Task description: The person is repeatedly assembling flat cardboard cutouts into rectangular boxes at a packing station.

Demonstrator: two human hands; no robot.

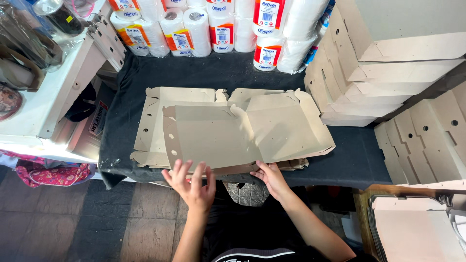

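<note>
A stack of flat grey-brown cardboard box blanks (218, 131) lies on a table covered with a dark cloth (204, 73). The top blank is partly lifted and bent along its folds. My left hand (191, 184) hovers at the near edge of the stack, fingers spread, touching or just off the cardboard. Further right, my right hand (273, 178) grips the near edge of the top blank, with its fingers under the cardboard.
Folded cardboard boxes (378, 63) are stacked at the right, more (432, 140) beside them. Wrapped white paper rolls (218, 29) line the back of the table. A white shelf unit (53, 97) stands left, a pink bag (48, 174) under it. A tiled floor lies below.
</note>
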